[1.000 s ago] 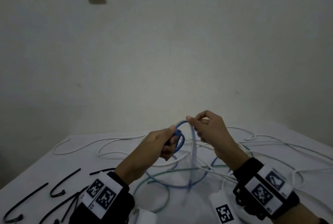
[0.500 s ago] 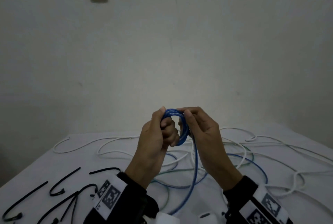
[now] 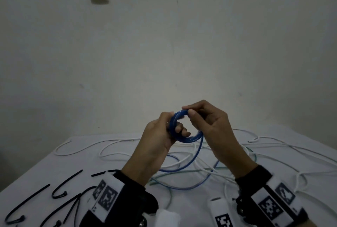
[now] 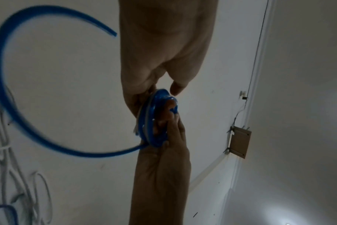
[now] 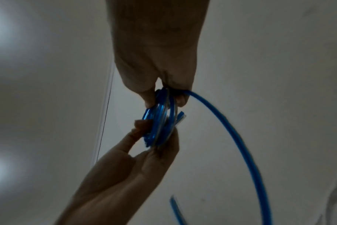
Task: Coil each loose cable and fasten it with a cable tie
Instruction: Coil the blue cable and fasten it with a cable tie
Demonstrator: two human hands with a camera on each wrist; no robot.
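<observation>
Over the white table (image 3: 45, 168) both hands grip the blue cable (image 3: 184, 136) coil; wrist views reveal its cut ends.

Since a second ago the hands, left (image 3: 160, 135) and right (image 3: 209, 126), have been brought together and raised, the blue cable (image 3: 184, 128) has been wound into a tighter, thicker coil between them, and less of it is left trailing to the surface (image 3: 45, 163).
</observation>
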